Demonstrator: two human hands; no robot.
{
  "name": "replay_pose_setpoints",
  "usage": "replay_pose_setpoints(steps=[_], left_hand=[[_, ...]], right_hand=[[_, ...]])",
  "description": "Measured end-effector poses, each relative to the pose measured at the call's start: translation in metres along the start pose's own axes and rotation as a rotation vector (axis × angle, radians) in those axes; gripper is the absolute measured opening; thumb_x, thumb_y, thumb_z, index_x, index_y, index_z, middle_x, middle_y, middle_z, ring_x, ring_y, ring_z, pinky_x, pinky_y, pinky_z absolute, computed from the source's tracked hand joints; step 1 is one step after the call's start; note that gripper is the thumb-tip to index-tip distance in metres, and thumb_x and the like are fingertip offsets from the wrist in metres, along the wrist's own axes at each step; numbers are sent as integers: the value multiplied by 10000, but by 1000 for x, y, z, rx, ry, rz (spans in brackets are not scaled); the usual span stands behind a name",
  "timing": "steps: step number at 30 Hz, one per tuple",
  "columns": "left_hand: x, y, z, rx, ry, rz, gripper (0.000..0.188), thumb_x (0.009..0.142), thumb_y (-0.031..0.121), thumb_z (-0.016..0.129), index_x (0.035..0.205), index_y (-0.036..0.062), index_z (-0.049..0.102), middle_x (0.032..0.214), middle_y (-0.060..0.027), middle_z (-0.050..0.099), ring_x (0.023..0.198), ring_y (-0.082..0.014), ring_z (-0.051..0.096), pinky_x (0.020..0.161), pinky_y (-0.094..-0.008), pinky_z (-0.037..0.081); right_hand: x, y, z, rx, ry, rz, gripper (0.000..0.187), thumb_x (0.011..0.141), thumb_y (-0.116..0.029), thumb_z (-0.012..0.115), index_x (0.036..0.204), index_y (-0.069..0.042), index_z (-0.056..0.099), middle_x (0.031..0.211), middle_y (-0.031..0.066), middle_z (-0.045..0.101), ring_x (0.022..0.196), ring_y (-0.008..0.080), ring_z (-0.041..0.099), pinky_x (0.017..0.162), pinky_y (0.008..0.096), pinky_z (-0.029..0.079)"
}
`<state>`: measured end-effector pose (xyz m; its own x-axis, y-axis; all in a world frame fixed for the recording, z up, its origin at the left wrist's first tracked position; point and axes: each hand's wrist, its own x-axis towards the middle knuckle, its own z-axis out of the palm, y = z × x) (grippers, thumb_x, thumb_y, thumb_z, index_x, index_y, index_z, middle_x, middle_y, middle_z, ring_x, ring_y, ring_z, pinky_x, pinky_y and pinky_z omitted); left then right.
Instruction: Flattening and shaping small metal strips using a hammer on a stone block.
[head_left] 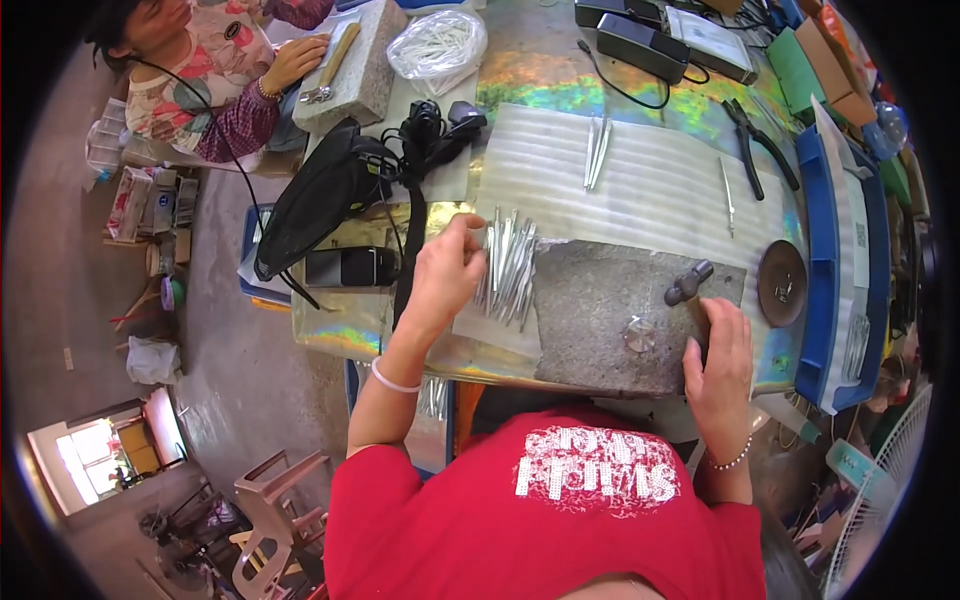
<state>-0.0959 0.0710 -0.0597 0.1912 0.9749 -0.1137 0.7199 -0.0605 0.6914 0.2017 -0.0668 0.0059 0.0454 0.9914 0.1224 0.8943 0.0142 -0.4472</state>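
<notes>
Right hand [720, 355] round a dark-headed hammer [688, 284], left hand [448, 275] beside slim silver metal rods [512, 268]

The left hand is half curled at the left edge of the loosely heaped rods, fingers bent; I cannot tell whether it pinches one. The right hand is loosely closed round the hammer's handle, the head pointing far over the right part of a rough grey stone slab [585, 300] at the near edge of the counter [540, 65]. A small round shiny silver disc [639, 335] lies on the slab, left of the hammer.

The rods look light, stiff and slippery, best taken singly by the middle. The hammer is probably head-heavy, steadiest held well back on the handle. The disc seems rigid, easiest gripped by its rim.
</notes>
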Motion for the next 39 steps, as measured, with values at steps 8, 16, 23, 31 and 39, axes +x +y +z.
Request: replay_pose_setpoints(steps=[8, 16, 23, 31, 39], left_hand=[[5, -4, 4, 366, -4, 146, 386, 707, -11, 515, 1085, 19, 444, 678, -204, 593, 714, -398, 598, 666, -466, 459], [-1, -22, -21, 18, -80, -62, 276, 719, 31, 589, 987, -32, 580, 696, -158, 626, 650, -270, 628, 631, -346, 490], [-7, -13, -33, -497, -184, -211, 336, 740, -48, 507, 1072, -73, 555, 917, -79, 615, 783, -136, 603, 698, -247, 488], [-65, 59, -20, -732, -81, 46, 365, 834, -117, 521, 1193, -55, 496, 915, -98, 588, 842, -172, 612, 777, -297, 510], [-73, 99, 35, -395, 18, 403, 259, 765, -126, 607, 991, -2, 585, 877, -90, 597, 818, -160, 594, 694, -244, 477]], right_hand=[[-4, -3, 9, -107, -22, 93, 452, 711, 46, 528, 1156, 6, 455, 1039, 182, 482, 984, 363, 499, 839, 419, 428], [-23, 13, 3, 374, 19, 321, 307, 851, -18, 502, 1152, -18, 448, 921, 172, 539, 786, 304, 549, 734, 357, 444], [-44, 30, 9, 1020, 88, 417, 328, 926, -51, 486, 1235, -109, 391, 898, 14, 520, 550, 22, 387, 441, 151, 316], [-29, 87, -32, 469, 379, 542, 166, 826, -65, 603, 977, 1, 615, 704, 20, 587, 630, 52, 505, 585, 226, 417], [-6, 156, -30, 310, 396, 534, 184, 798, -106, 584, 924, 24, 618, 729, 153, 622, 636, 196, 603, 614, 297, 461]])
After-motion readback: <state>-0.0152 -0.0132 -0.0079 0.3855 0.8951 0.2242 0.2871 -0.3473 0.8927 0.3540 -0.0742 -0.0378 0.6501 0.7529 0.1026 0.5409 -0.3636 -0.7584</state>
